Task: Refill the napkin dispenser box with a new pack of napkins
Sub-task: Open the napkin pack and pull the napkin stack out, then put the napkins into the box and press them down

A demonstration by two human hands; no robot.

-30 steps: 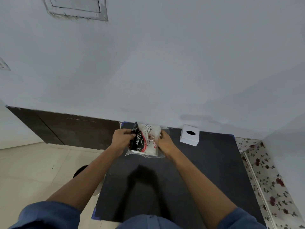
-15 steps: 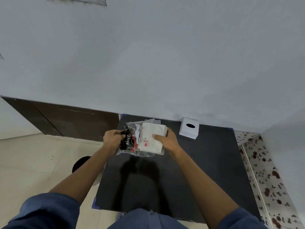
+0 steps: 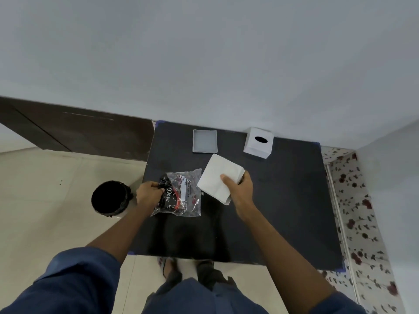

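Note:
A stack of white napkins is out of its wrapper, gripped by my right hand above the black table. My left hand pinches the left end of the clear plastic wrapper, printed black and red, which looks empty and hangs just left of the napkins. Against the far edge of the table lie the two parts of the white dispenser box: a shallow open tray and, to its right, the cube-shaped cover with an oval slot on top.
A black round bin stands on the tiled floor left of the table. A grey wall runs right behind the table. A flowered cloth surface borders the table's right side. My feet are at the table's near edge.
The napkin stack has come out of the wrapper to the right in my right hand. My left hand has pulled the wrapper leftward. The view has tipped down, showing the tray and the bin.

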